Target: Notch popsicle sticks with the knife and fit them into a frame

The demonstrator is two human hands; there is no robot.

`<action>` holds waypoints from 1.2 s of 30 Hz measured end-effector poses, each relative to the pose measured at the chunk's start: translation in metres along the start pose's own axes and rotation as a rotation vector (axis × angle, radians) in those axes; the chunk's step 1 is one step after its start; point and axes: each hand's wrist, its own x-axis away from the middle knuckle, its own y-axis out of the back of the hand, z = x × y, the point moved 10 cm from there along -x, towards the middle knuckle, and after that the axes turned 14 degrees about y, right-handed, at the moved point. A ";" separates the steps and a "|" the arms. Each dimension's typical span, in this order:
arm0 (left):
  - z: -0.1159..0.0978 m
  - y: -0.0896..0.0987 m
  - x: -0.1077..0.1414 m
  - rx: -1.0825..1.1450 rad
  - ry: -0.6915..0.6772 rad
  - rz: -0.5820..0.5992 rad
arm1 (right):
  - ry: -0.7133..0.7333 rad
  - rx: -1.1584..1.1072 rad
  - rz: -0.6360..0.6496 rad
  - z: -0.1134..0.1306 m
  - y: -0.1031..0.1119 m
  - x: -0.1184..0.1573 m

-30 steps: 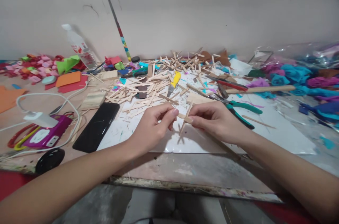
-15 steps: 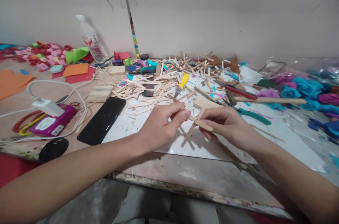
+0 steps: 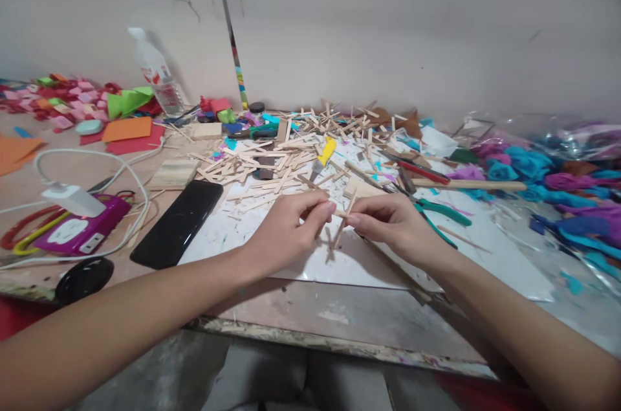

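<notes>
Above the white sheet [image 3: 286, 262], thin wooden craft sticks [image 3: 342, 223] are held joined in a cross between my two hands. My left hand [image 3: 303, 220] pinches one end with thumb and forefinger. From the other side, the thumb and fingers of my right hand [image 3: 395, 224] close on the sticks near the crossing. How they are fastened is too small to see. A flat pale wood piece [image 3: 356, 187] lies just behind my fingers. The yellow-handled cutter [image 3: 326, 152] rests beyond it, among a heap of loose sticks [image 3: 286, 162].
Green-handled pliers [image 3: 441, 211] and a red-handled tool [image 3: 427, 173] lie right of the heap. At left are a black phone [image 3: 178, 223], a purple power adapter [image 3: 82, 226] with cables, and a water bottle [image 3: 158, 74]. Blue and purple crepe flowers [image 3: 528, 165] sit at right.
The crossed sticks have turned in my hands: the rounded end that jutted over my right hand no longer shows. My right hand has moved closer to my left. The view has shifted slightly right.
</notes>
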 end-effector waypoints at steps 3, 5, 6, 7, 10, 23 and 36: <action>0.003 0.003 -0.003 0.034 0.017 0.008 | -0.046 -0.084 0.039 -0.004 -0.002 0.003; 0.005 0.006 -0.005 0.052 0.025 -0.014 | -0.066 -0.118 0.071 -0.005 -0.004 0.005; 0.005 0.008 -0.005 0.058 0.025 -0.025 | -0.067 -0.120 0.077 -0.006 -0.005 0.006; 0.006 0.009 -0.006 0.062 0.024 -0.034 | -0.067 -0.116 0.077 -0.005 -0.005 0.006; 0.006 0.007 -0.006 0.070 0.015 -0.021 | -0.064 -0.111 0.058 -0.006 -0.006 0.006; 0.026 0.008 -0.020 0.247 0.177 -0.001 | -0.155 -0.182 0.002 -0.025 0.009 0.007; 0.038 0.031 -0.031 0.315 0.222 -0.099 | -0.233 -0.271 -0.245 -0.041 0.052 -0.016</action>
